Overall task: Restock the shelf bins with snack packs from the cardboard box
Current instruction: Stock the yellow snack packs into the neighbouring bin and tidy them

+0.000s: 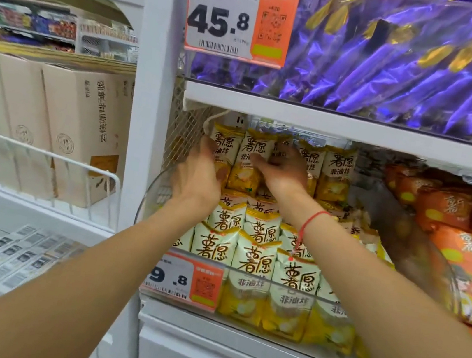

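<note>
Both your hands reach into the bin (pixel 298 284) of yellow packs (pixel 253 258). Your left hand (pixel 198 177) lies flat against the upright back row (pixel 283 161), fingers straight and together. Your right hand (pixel 286 171) curls its fingers over a pack top there. Orange packs (pixel 466 268) fill the next bin.

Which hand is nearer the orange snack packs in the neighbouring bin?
Right. The right hand rests on the upright yellow snack packs beside the orange snack packs; the left hand is farther off, by the white mesh divider.
</note>
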Demonstrator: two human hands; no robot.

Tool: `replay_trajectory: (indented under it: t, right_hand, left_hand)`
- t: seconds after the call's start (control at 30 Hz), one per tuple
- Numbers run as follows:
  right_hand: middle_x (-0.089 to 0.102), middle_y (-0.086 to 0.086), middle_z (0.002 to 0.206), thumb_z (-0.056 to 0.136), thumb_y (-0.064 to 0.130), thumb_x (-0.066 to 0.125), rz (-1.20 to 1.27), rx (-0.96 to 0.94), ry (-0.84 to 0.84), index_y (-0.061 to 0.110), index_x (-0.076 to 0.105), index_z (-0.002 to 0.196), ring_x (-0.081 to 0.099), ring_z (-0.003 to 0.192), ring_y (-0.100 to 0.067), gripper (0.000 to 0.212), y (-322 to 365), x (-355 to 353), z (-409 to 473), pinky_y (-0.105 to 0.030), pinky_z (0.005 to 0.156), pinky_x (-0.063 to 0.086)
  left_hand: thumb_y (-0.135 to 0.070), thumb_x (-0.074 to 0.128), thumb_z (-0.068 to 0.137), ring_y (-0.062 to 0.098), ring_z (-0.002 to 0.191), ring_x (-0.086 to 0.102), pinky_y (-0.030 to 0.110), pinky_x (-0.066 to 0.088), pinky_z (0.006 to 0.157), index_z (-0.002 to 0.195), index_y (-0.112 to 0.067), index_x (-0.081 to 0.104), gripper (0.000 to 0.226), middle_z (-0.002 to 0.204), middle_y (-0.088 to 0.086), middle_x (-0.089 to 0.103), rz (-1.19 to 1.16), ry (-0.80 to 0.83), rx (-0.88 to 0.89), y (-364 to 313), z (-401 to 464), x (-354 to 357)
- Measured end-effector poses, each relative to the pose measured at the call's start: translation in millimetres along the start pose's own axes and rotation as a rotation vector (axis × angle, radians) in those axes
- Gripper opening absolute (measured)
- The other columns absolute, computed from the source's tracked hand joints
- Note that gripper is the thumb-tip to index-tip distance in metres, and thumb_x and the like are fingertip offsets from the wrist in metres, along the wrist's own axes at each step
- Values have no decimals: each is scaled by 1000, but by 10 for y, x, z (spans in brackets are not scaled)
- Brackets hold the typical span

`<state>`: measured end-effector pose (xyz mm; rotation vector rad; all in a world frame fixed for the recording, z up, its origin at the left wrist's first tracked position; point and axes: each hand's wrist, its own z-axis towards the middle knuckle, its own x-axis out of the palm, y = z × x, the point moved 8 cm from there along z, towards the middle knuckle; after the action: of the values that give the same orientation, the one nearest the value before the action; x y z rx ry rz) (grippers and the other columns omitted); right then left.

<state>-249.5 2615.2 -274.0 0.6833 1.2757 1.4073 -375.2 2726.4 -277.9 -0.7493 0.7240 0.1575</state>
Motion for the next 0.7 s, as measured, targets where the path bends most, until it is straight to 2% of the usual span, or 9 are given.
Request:
replay_trajectory:
  t: [0.1, 0.2, 0.27, 0.33, 0.4, 0.43, 0.5, 0.6, 0.7]
  right_hand:
    - [66, -5, 115, 79, 31, 76, -100, -38, -27, 13, 53, 120, 62, 106, -22, 49, -1, 39, 1, -26, 84, 47]
    - [62, -1, 125, 78, 27, 76, -175, -51, 99, 19, 50, 130, 59, 112, -20, 59, -51, 87, -71, -24, 87, 46]
    - [60, -2, 127, 79, 27, 76, -215, -98, 130, 19, 46, 135, 58, 115, -22, 64, -109, 112, -133, -29, 94, 48]
    - [59, -5, 130, 82, 30, 73, -277, -152, 109, 20, 43, 139, 56, 119, -25, 66, -144, 121, -180, -37, 99, 48]
    - [55, -6, 134, 88, 34, 65, -412, -222, 95, 21, 38, 143, 51, 124, -28, 63, -137, 159, -229, -39, 100, 45]
    - [54, -7, 135, 90, 36, 61, -475, -251, 95, 21, 35, 145, 51, 124, -29, 62, -122, 177, -252, -38, 99, 45]
    - [51, -10, 138, 93, 39, 56, -533, -260, 123, 21, 29, 147, 50, 125, -31, 63, -115, 204, -265, -38, 100, 44]
    - [44, -10, 141, 92, 44, 55, -516, -256, 116, 19, 25, 146, 47, 127, -32, 66, -60, 134, -270, -42, 102, 43]
    - [39, -10, 141, 91, 38, 60, -595, -477, -12, 19, 32, 143, 43, 127, -29, 62, 152, -4, -422, -39, 98, 43]
  left_hand:
    - [-8, 58, 90, 37, 126, 43, 46, 41, 97, 140, -12, 36, 55, 144, 14, 34, 114, 48, 62, -64, -32, -29]
    - [2, 53, 86, 34, 134, 32, 43, 34, 108, 143, -16, 38, 62, 150, 13, 26, 120, 163, 150, -70, -114, -33]
    - [1, 47, 90, 31, 139, 29, 41, 29, 113, 143, -19, 42, 57, 153, 11, 25, 115, 236, 189, -46, -195, -7]
    - [-4, 40, 95, 29, 145, 16, 39, 19, 116, 146, -21, 38, 53, 160, 7, 14, 138, 302, 210, -6, -251, 66]
    - [-9, 36, 99, 27, 147, 8, 37, 13, 117, 150, -23, 30, 53, 162, 5, 4, 143, 343, 227, 10, -282, 113]
    - [-10, 35, 99, 26, 147, 10, 35, 13, 117, 149, -22, 31, 51, 161, 5, 5, 120, 333, 240, -2, -298, 97]
    - [-9, 39, 98, 23, 144, 20, 33, 20, 116, 144, -20, 41, 47, 159, 5, 19, 42, 217, 293, -61, -363, -66]
    - [-7, 52, 92, 12, 131, 38, 21, 30, 107, 132, -23, 54, 43, 144, -6, 45, -65, -160, 370, -117, -648, -593]
    - [-7, 63, 86, 18, 124, 43, 20, 29, 106, 131, -17, 52, 47, 136, -1, 48, -115, -498, 398, 6, -957, -1006]
